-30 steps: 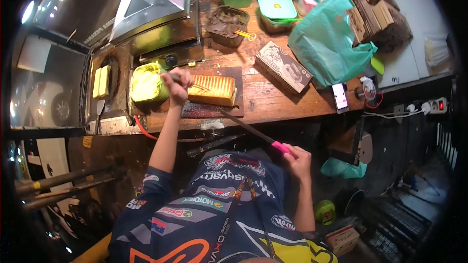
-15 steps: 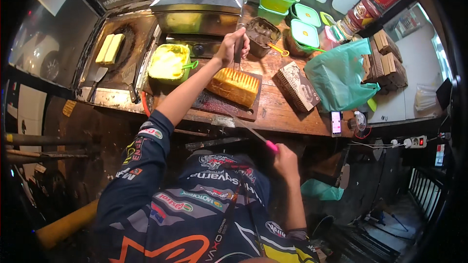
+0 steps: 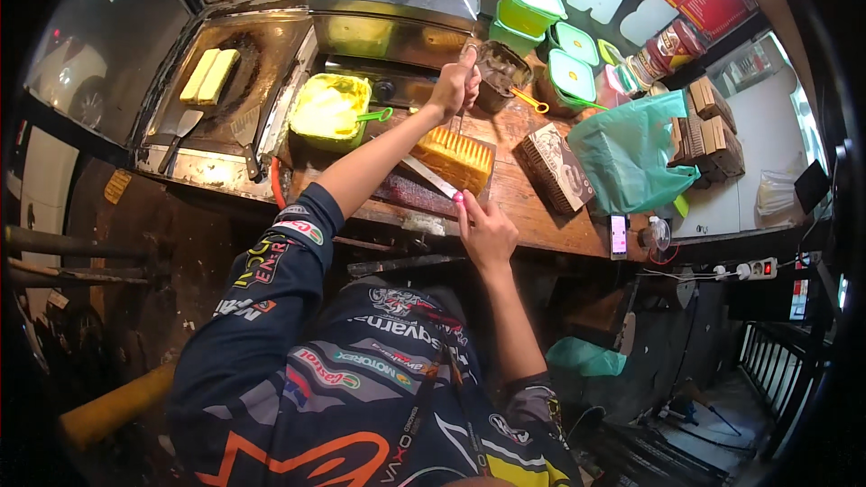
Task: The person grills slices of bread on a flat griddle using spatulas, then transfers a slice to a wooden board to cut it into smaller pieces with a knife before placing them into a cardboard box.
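A browned loaf of toasted bread, its top marked with rows of slits, lies on a dark board near the counter's front edge. Above it, my left hand is closed around the handle of a fork-like tool whose thin metal part comes down onto the bread's top; its tip is hard to make out. My right hand grips a knife by its pink handle. The blade points up and left, lying along the loaf's near left side; whether it touches the crust I cannot tell.
Left of the board stands a tub of yellow spread. Further left, a griddle bears two pale bread pieces and two spatulas. A chocolate spread tub, a printed box, a green plastic bag and a phone are to the right.
My right hand has moved up and left, bringing the knife from below the counter edge to the loaf. My left hand stays above the bread. The whole view has shifted slightly.
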Tool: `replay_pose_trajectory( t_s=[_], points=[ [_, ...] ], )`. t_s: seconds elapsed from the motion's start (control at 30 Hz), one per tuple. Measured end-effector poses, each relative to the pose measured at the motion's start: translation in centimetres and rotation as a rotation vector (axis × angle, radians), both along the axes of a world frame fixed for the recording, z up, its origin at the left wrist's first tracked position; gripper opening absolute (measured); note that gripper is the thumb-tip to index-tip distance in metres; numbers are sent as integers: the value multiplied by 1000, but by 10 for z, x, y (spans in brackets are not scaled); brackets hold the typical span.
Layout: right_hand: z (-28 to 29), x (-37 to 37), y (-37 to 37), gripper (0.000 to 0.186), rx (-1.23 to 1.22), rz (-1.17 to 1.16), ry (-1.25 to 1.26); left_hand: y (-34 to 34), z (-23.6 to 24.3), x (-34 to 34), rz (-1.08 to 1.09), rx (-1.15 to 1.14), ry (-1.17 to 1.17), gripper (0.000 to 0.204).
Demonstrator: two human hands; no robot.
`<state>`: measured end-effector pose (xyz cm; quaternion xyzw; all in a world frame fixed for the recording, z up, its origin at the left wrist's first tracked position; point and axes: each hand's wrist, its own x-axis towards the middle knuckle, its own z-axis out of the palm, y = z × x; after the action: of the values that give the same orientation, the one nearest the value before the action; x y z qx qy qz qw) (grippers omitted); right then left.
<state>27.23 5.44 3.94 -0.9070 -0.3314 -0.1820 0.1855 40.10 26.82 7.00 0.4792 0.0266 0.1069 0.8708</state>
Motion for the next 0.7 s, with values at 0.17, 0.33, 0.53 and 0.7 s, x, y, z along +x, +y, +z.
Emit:
replay_pose_trajectory(
  t_s=[0.17, 0.33, 0.53, 0.7],
  points=[
    [1, 4, 11, 20, -69, -22, 24, 1, 1, -2, 22, -2, -8, 59],
    [6, 12, 31, 23, -155, -31, 61, 2, -11, 0, 47, -27, -10, 56],
    [27, -11, -18, 20, -97, -126, 106, 4, -28, 4, 247, 107, -120, 50],
    [19, -9, 11, 20, -230, -134, -32, -9, -8, -6, 341, 356, -99, 66]
  ],
)
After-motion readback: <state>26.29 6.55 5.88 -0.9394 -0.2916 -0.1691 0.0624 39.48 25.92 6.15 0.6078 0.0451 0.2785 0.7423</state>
